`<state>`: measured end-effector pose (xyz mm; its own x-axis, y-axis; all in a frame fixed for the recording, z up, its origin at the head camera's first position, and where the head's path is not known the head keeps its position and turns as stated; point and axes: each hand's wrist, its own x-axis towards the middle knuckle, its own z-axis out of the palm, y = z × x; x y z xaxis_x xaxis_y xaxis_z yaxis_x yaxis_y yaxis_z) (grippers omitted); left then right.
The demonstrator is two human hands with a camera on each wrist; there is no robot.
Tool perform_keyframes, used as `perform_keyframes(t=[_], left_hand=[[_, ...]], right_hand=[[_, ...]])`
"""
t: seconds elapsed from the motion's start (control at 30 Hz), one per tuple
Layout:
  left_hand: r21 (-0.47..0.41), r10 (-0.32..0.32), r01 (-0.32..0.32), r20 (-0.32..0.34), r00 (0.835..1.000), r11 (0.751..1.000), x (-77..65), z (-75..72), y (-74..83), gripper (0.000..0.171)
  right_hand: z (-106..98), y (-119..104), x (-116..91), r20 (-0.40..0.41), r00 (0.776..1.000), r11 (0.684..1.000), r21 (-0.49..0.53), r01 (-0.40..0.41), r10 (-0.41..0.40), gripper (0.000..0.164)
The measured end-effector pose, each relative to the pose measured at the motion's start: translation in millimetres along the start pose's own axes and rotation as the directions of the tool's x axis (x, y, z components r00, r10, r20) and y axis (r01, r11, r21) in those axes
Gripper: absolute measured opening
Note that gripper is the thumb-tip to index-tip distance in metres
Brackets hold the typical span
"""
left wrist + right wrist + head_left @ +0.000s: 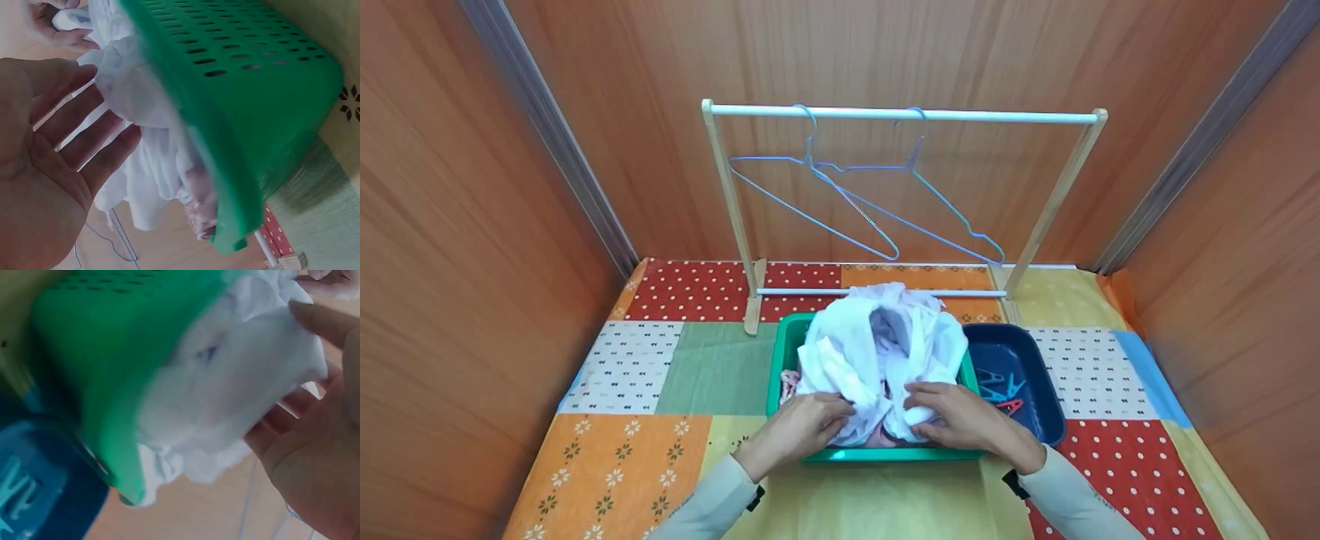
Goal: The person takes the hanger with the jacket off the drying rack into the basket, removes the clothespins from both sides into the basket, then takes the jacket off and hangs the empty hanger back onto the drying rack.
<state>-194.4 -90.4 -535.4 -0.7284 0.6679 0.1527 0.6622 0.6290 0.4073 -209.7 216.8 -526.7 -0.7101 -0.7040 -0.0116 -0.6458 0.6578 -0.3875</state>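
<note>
A white garment (pixel 847 360) lies heaped in a green basket (pixel 877 454), its folds rising above the rim. On its right side, my right hand (pixel 960 416) pinches the cloth; in the right wrist view the thumb lies in front of the fabric (pixel 236 377) and the fingers behind it. At the garment's left front is my left hand (pixel 810 424). The left wrist view shows its fingers (pixel 84 135) spread and nearly straight, touching the white folds. Pinkish cloth (pixel 789 384) peeks out at the basket's left side, mostly hidden below.
A dark blue tray (pixel 1039 390) with several clothespins (pixel 1003 390) stands right of the basket. Behind is a wooden rack (pixel 1057 187) bearing two wire hangers (pixel 840 202). Wood-grain panels (pixel 900 45) enclose a patchwork cloth (pixel 622 465).
</note>
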Motion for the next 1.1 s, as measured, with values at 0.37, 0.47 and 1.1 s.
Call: perform_keyframes(t=[0.37,0.47,1.1], left_hand=[[-0.184,-0.171,0.13,-0.232,0.957,0.974,17.2,-47.1,-15.1,0.027],[-0.252,-0.213,0.149,-0.25,0.944,0.956,29.7,-53.9,-27.8,0.032],[-0.225,-0.306,0.313,0.068,0.95,0.923,102.4,-58.6,-44.3,0.085]], right_hand=[[-43,15,13,-0.35,0.935,0.998,0.049,-0.04,0.055,0.046],[-51,30,26,-0.365,0.926,0.991,0.122,-0.056,0.097,0.044],[-56,50,93,-0.154,0.987,0.98,0.196,-0.026,0.056,0.051]])
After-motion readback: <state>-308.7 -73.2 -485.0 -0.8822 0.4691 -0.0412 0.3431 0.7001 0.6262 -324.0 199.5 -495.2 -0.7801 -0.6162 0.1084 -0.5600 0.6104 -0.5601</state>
